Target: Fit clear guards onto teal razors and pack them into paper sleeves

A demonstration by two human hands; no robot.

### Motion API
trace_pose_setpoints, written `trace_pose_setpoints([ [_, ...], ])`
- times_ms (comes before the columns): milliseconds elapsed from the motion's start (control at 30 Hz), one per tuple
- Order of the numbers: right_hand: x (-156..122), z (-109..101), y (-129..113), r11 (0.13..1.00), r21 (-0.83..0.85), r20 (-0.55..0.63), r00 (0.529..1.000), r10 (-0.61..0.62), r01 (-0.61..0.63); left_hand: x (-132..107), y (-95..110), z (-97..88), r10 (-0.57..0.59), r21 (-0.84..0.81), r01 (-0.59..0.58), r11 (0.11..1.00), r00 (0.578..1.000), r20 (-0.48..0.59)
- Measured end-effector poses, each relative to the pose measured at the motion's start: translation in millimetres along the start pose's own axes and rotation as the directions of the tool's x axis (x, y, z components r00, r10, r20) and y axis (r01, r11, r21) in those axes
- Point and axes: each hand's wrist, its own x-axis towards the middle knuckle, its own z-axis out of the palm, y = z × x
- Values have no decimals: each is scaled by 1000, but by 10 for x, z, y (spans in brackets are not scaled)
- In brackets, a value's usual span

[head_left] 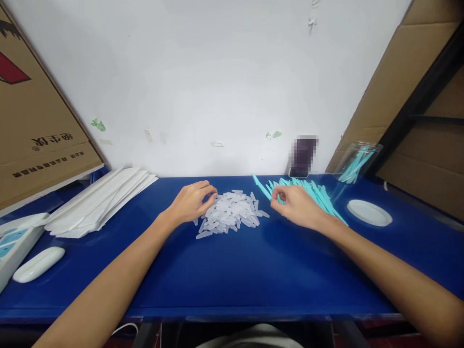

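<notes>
At the middle of the blue table lies a heap of small translucent white plastic caps, long and tapered. My left hand is at the heap's left edge, thumb and fingertips pinched together; whatever may be between them is too small to make out. My right hand, right of the heap, is closed in a pinch on a slim turquoise stick, which slants up and left from the fingertips. Behind and partly hidden by this hand lies a pile of similar turquoise sticks.
A clear jar with turquoise sticks and a round white lid are at the right. A phone leans on the wall. White paper sleeves, a white oval case and a cardboard box are at the left.
</notes>
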Motion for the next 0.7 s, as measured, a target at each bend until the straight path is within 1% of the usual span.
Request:
trace_pose_setpoints([
  [33,-50,-31,-27,994,78,28,996,-79,77,3,34,-11,21,2,-21,1000,1000,-21],
  [67,-104,-51,-57,975,166,85,982,-167,151,6,63,-18,38,3,-38,999,999,-30],
  [100,-159,-59,-90,944,253,162,952,-259,213,9,84,-19,51,1,-51,999,998,-27],
  [167,-252,-40,-158,883,372,311,858,-410,287,9,103,1,59,-2,-59,998,998,7],
  [200,-283,-15,-189,863,396,361,811,-460,313,6,102,20,57,-5,-57,998,998,34],
  [233,-301,15,-216,852,399,390,778,-493,339,0,99,43,53,-10,-52,999,997,62],
  [267,-306,48,-236,849,386,401,763,-507,361,-8,98,67,49,-18,-47,999,995,89],
  [300,-298,81,-248,854,359,394,769,-504,376,-18,103,90,46,-30,-43,999,992,117],
  [333,-281,111,-251,866,319,369,791,-487,385,-29,117,111,40,-45,-33,998,988,147],
  [367,-257,136,-245,883,267,329,824,-461,387,-39,143,130,26,-62,-16,998,984,176],
  [433,-203,171,-209,922,134,213,898,-386,364,-53,234,165,-20,-91,42,995,971,237],
  [500,-155,189,-157,949,8,127,941,-312,314,-55,358,205,-68,-114,108,988,948,312],
  [533,-135,196,-132,959,-38,116,954,-275,281,-51,421,228,-86,-123,136,983,933,349],
  [600,-104,210,-97,968,-107,144,967,-209,225,-39,523,278,-108,-128,172,977,911,399],
  [700,-53,250,-92,962,-183,206,965,-165,204,-15,585,351,-144,-112,207,972,900,411],
])
